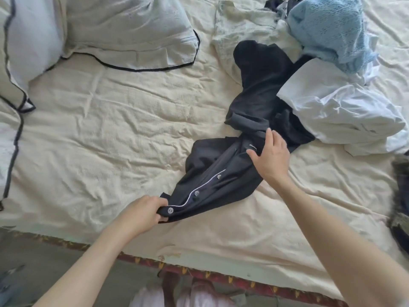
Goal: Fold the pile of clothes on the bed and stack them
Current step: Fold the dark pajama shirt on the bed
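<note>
No folded stack is seen yet: the black button shirt is pinched at its corner by the left hand, touched by the flat, open right hand, and the pile is left unfolded.

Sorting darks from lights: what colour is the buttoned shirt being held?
Black shirt with white piping, in the head view.

A home bedroom: rumpled cream bed, piped pillows, loose heap of clothes.
</note>
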